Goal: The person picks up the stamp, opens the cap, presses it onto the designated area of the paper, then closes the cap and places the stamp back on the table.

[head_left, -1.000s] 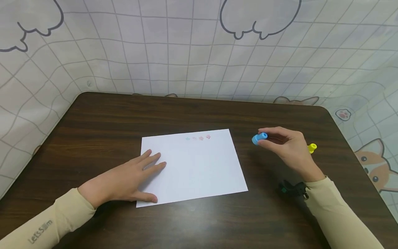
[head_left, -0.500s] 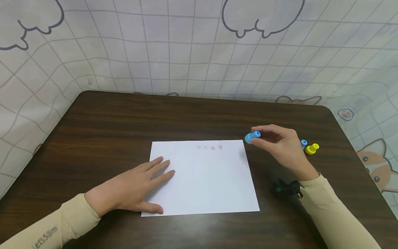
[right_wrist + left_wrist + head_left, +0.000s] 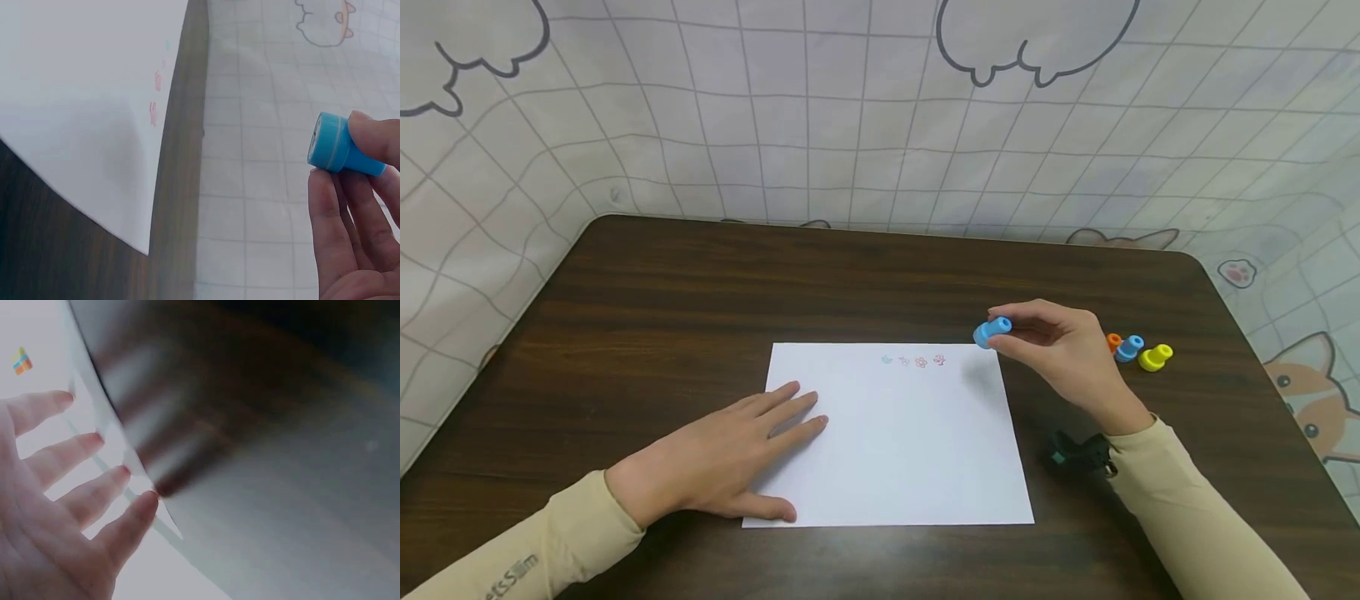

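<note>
We're seeing the left hand (image 3: 726,458) resting spread on the paper (image 3: 917,450), while the right hand (image 3: 1063,354) is pinching a blue stamp (image 3: 988,333) near the paper's far right corner. Tiny prints (image 3: 921,362) are looking kinda flowery, maybe.

Blue stamp (image 3: 992,332): round, with a wide base and a narrower, hollow-ended handle; pinched by the right hand (image 3: 1063,354) and raised clear of the paper near its far right corner. Pose tilted — base down and to the left, handle end up and to the right. White sheet (image 3: 910,450): rectangular, lying on the dark table (image 3: 647,350), left side under the spread fingers of the left hand (image 3: 722,458). Four small marks (image 3: 921,362) run in a row near its far edge — leftmost teal, the others pink to red; their fine detail is too small to read.
</note>
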